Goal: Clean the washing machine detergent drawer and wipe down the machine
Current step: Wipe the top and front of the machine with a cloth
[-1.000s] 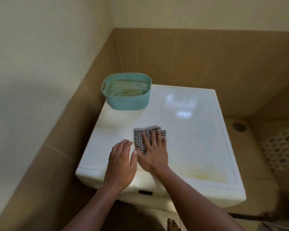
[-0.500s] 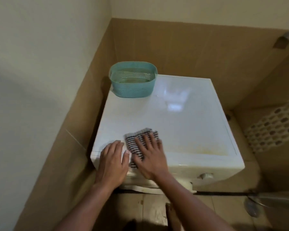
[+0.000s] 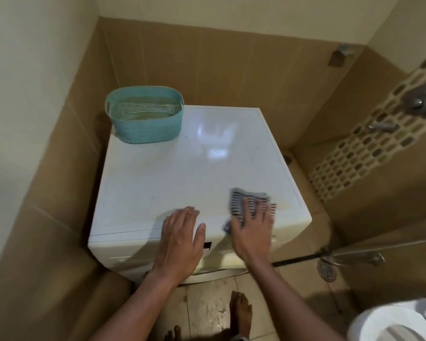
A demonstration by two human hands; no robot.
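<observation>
Conceivably the cloth (image 3: 241,200), only pressed under the spread fingers (image 3: 256,210) of the right hand (image 3: 253,230), slips off the washing machine (image 3: 170,173)'s front edge.

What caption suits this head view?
The right hand presses a checked cloth on the washing machine top; the left hand lies flat beside it.

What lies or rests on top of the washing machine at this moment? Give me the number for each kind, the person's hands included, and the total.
On the washing machine:
Teal basket: 1
Checked cloth: 1
Hands: 2 (left hand flat at the front edge, right hand pressing the cloth)
Total: 4
</observation>
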